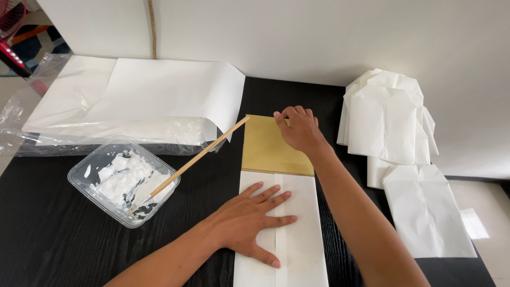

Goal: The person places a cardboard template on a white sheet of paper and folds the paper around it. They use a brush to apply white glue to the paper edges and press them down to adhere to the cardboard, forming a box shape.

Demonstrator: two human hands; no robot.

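down at the bottom, closest of all, the left hand (249, 220) lies flat with its fingers spread, pressing on the folded white paper (297, 234) that sits in the middle of the black table (64, 234); the right hand (300, 130) reaches further up and pinches the top edge of the yellow-brown board (265, 149) that sticks out of the paper's far end; it looks like the board could drag the paper along with it if the flat hand goes soft, and then the fold down the middle could wrinkle or pop open; the seam under the left fingers may be sticky, so the fingers could smear it, though i cannot tell if it is wet; just to the left sits the clear tub of white paste (125, 180) with a long wooden brush (186, 167) leaning out of it, and the brush handle tip points right at the board's corner, so a bump from the left arm could tip it and drop paste on the table; the big white sheets (159, 95) in plastic lie behind the tub, near the wall; on the right a pile of finished white bags (393, 122) hangs over the table edge, and a nudge from the right elbow could push some off; open room is mostly the dark bit of table at the lower left; the wall is close behind the board, so there is little room past it.
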